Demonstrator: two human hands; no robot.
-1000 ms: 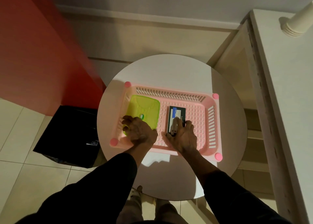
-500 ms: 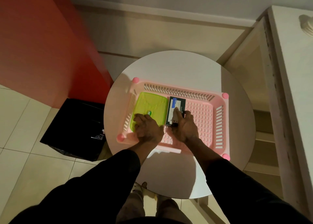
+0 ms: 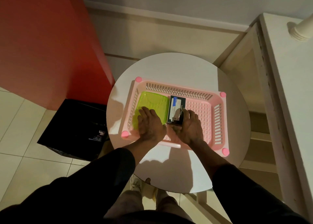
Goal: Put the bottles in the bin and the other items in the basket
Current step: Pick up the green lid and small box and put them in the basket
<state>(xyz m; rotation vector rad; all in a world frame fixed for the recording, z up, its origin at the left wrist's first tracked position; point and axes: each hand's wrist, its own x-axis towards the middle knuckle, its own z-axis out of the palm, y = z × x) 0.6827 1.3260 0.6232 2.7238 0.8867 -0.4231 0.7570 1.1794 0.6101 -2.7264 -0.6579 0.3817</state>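
A pink slotted basket sits on the round white table. Inside it, on the left, lies a flat lime-green packet. My left hand rests flat on the packet's near part, fingers spread. Beside the packet lies a dark box with a white and blue label. My right hand holds the box's near end, thumb on top and fingers along its right side. No bottle is in sight.
A black bin with a dark liner stands on the tiled floor left of the table. A red wall panel rises behind it. A cream shelf unit flanks the table on the right, with a stack of paper cups on top.
The green packet and the dark box have slid left in the basket until they lie side by side. Both hands stay on them. The camera view has shifted slightly.
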